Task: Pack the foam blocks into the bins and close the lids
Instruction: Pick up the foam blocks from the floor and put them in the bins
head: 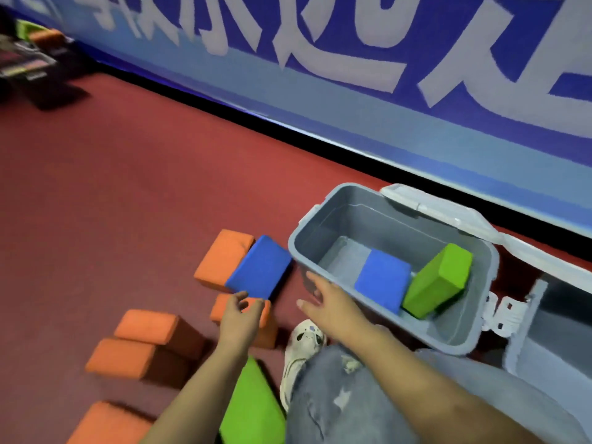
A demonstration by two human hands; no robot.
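The left hand (pixel 238 318) reaches over the red floor (pixel 112 193) with its fingers (pixel 239 297) spread wide, holding nothing, their tips just short of a blue foam block (pixel 259 267) that leans on an orange block (pixel 221 256). Another orange block (pixel 267 328) lies directly under those fingers. The right hand (pixel 330 307) hovers open and empty beside the near wall of the grey bin (pixel 378 219). Beyond its fingers, inside the bin, lie a blue block (pixel 382 285) and a tilted green block (pixel 439 280). The bin's lid (pixel 448 216) stands open at the far side.
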